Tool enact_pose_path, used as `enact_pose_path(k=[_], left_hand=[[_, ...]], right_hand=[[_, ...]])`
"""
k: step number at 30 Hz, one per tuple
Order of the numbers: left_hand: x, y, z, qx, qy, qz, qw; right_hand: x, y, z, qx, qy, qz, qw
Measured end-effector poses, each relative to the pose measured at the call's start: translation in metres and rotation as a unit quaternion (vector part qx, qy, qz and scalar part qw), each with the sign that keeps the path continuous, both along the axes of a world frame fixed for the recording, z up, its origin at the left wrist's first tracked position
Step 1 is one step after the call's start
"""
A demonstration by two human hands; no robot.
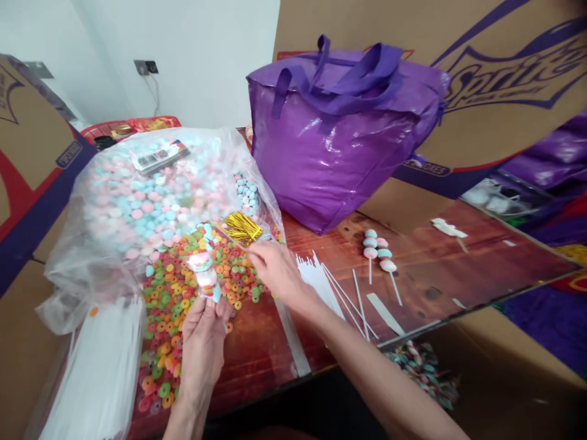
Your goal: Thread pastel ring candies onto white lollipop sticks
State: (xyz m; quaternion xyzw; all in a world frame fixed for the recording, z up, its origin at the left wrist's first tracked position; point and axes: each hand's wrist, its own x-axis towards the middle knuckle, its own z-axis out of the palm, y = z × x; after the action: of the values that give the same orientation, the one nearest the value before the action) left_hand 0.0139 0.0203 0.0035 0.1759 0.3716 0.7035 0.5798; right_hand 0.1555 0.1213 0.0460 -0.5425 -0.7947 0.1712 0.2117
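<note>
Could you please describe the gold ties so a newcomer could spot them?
Find the big purple bag. Left of its base, on the clear candy bag, lies a bundle of gold ties, the only shiny metallic thing among pastel sweets.

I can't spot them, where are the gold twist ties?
Head view, left of centre: the gold twist ties lie atop the clear candy bag, just beyond the right hand.

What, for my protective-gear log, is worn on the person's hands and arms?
Nothing that shows. The left hand and right hand have no gloves, and no ring, watch or bracelet can be seen. The left forearm and right forearm are uncovered to the picture's edge, with no sleeve in view.
</note>
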Motion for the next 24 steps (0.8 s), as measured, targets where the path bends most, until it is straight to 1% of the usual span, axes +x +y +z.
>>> enact_pose_path(k=[1,2,4,7,11,13,14,16,17,18,20,22,24], left_hand=[[-0.001,0.001,-0.001,-0.015,0.000,0.001,1.000],[-0.002,0.001,-0.003,-0.031,0.000,-0.004,1.000],[-0.003,0.002,-0.006,-0.056,0.006,-0.016,0.998],[-0.004,0.003,-0.010,-0.072,0.016,-0.016,0.997],[-0.003,0.006,-0.012,-0.067,0.019,-0.018,0.997],[-0.001,0.008,-0.012,-0.071,0.030,-0.026,0.997],[0.000,0.008,-0.012,-0.076,0.035,-0.029,0.996],[0.002,0.008,-0.012,-0.090,0.034,-0.036,0.995],[0.004,0.008,-0.012,-0.097,0.029,-0.038,0.994],[0.005,0.008,-0.012,-0.104,0.022,-0.039,0.994],[0.008,0.007,-0.012,-0.118,0.015,-0.039,0.992],[0.011,0.007,-0.013,-0.123,0.022,-0.039,0.991],[0.014,0.006,-0.012,-0.116,0.043,-0.033,0.992]], right_hand=[[-0.004,0.018,0.001,0.028,-0.060,-0.008,0.998],[-0.009,0.034,0.001,0.036,-0.115,-0.002,0.993],[-0.016,0.061,-0.004,0.027,-0.189,0.049,0.980],[-0.021,0.084,-0.014,0.016,-0.214,0.112,0.970],[-0.013,0.094,-0.023,0.013,-0.207,0.151,0.966],[-0.009,0.094,-0.027,0.017,-0.143,0.160,0.977],[-0.007,0.094,-0.030,0.024,-0.083,0.151,0.985],[-0.005,0.094,-0.036,0.039,0.072,0.101,0.991],[-0.006,0.094,-0.040,0.040,0.148,0.066,0.986],[-0.006,0.094,-0.043,0.035,0.218,0.032,0.975],[-0.008,0.093,-0.047,0.003,0.341,-0.021,0.940],[-0.010,0.090,-0.045,-0.041,0.442,-0.051,0.894],[-0.009,0.080,-0.038,-0.078,0.519,-0.073,0.848]])
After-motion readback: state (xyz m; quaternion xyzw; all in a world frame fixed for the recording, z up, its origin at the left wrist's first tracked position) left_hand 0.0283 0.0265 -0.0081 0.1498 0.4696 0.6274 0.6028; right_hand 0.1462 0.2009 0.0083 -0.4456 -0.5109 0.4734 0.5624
